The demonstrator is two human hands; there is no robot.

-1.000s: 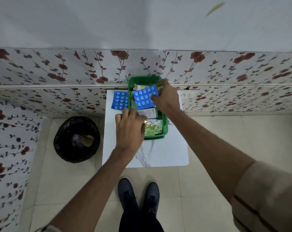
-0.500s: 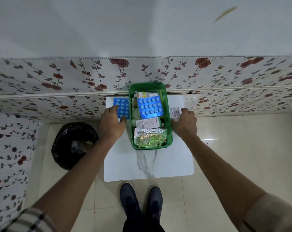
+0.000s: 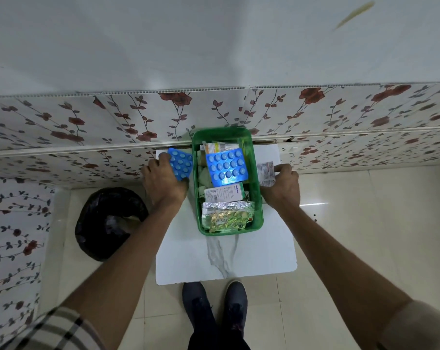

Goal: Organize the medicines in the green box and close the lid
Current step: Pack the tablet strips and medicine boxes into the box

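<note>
The green box point(image 3: 257, 198) stands open on a small white table point(image 3: 226, 258) against the wall. Inside lie a blue blister pack point(image 3: 226, 166), a white carton point(image 3: 224, 192), a silver and gold foil strip point(image 3: 226, 215) and other packets. My left hand point(image 3: 163, 180) is left of the box, gripping a second blue blister pack point(image 3: 181, 162) tilted up off the table. My right hand point(image 3: 282, 185) is right of the box, fingers closed on a white medicine strip point(image 3: 265, 173) lying on the table. No lid is in view.
A black bin-bagged waste bin point(image 3: 110, 223) stands on the floor left of the table. The flowered wall panel point(image 3: 87, 127) runs right behind the table. My two shoes point(image 3: 213, 306) are at the table's near edge.
My right hand left the blue pack in the box and moved right onto the white strip. My left hand moved from the box's near end to the second blue pack and tilted it up.
</note>
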